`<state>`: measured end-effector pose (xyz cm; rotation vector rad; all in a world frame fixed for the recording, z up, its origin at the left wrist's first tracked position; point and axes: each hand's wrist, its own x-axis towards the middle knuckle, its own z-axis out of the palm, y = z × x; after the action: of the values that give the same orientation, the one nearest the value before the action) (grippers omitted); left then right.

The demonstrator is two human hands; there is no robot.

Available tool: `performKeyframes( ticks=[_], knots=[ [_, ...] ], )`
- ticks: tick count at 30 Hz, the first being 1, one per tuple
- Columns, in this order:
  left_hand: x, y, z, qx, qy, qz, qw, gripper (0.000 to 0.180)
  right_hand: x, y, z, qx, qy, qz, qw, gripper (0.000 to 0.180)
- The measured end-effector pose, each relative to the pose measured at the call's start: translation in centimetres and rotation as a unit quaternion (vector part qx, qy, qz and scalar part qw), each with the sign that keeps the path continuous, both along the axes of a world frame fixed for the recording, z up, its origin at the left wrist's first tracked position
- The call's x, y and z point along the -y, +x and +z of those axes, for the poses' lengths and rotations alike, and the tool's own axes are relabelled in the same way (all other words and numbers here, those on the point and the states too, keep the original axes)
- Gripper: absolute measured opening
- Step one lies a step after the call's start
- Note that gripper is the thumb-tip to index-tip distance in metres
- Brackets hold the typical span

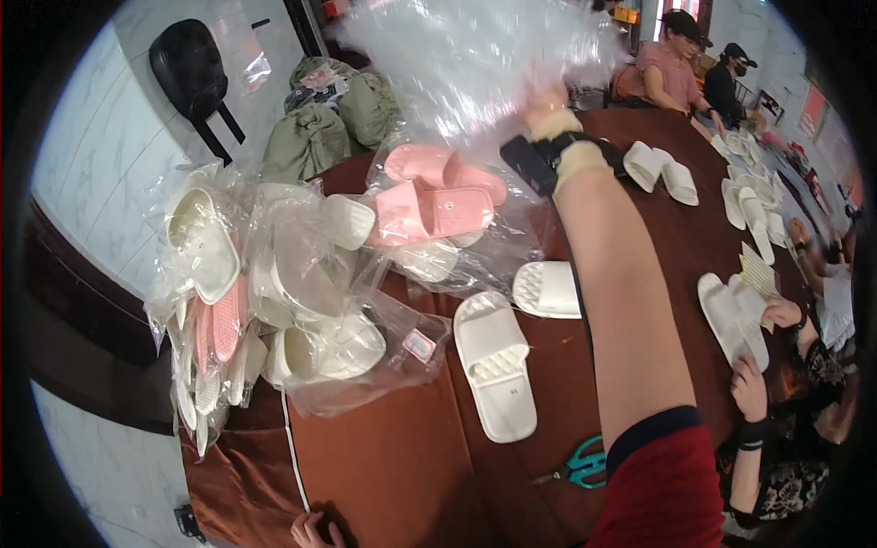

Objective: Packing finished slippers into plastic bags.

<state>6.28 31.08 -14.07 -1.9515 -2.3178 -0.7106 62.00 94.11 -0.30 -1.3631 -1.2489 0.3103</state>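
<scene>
My right arm stretches far across the table, and my right hand [551,117] is closed on a clear plastic bag [484,59], blurred and raised over the far edge. Low at the front edge, my left hand [317,530] shows only partly, its fingers loosely apart and nothing visible in them. Beside my right forearm lie a white slipper [498,370] and another white slipper [546,289], partly covered by the arm. Pink slippers [437,212] rest in clear plastic beyond them. Bagged white slippers [352,347] are heaped to the left.
Teal-handled scissors [585,464] lie near my sleeve on the brown tablecloth [384,457]. A person's hands hold a white slipper [734,315] at right. More white slippers [660,172] sit farther back, where two people are seated. Green sacks [311,142] and a black chair [189,73] stand beyond the table.
</scene>
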Motion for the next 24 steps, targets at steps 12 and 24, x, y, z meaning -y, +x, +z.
performKeyframes(
  ticks=[12, 24],
  knots=[
    [2.2, -3.4, 0.0, 0.017, -0.024, 0.048, 0.998, 0.034, 3.5, 2.3, -18.3, 0.006, -0.204, 0.067, 0.977, 0.049],
    [-4.6, -20.1, 7.6, -0.012, 0.175, -0.003, 0.984, 0.062, 30.5, 0.4, -3.1, -0.069, -0.204, 0.087, 0.973, 0.040]
  ],
)
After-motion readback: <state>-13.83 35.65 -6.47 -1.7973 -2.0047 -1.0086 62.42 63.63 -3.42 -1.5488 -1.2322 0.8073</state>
